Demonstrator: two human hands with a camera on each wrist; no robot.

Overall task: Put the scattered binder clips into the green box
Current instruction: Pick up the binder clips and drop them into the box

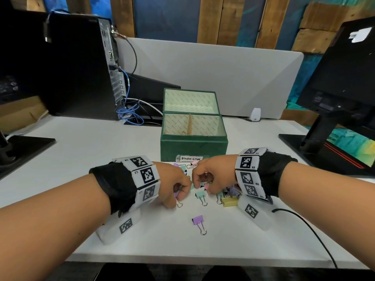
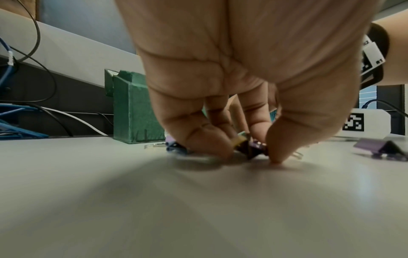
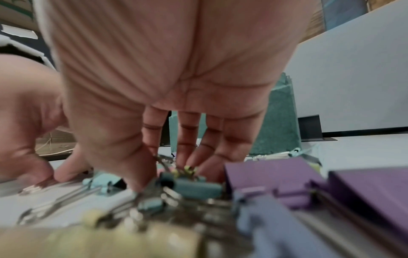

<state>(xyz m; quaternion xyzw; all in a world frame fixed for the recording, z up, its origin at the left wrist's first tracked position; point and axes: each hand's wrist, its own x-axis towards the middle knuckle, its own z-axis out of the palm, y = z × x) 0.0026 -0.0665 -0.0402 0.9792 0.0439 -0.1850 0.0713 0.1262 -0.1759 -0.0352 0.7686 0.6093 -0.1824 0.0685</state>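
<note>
The green box [image 1: 193, 147] stands open mid-table, labelled "Binder Clips"; it also shows in the left wrist view [image 2: 134, 108] and the right wrist view [image 3: 278, 122]. Pastel binder clips lie scattered in front of it. My left hand [image 1: 179, 192] is down on the table, thumb and fingers pinching a purple clip [image 2: 256, 144]. My right hand [image 1: 203, 184] curls over the pile, its thumb and fingers closed round a blue-green clip [image 3: 194, 185]. A mint clip [image 1: 200, 194], a yellow clip [image 1: 229, 201] and a lone purple clip [image 1: 197, 220] lie loose nearby.
A computer tower [image 1: 81, 63] with blue cables [image 1: 129, 114] stands back left. A monitor stand [image 1: 324, 126] is at the right and another base [image 1: 24, 147] at the left. A black cable [image 1: 304, 224] runs over the table's front right. A grey divider [image 1: 223, 67] closes the back.
</note>
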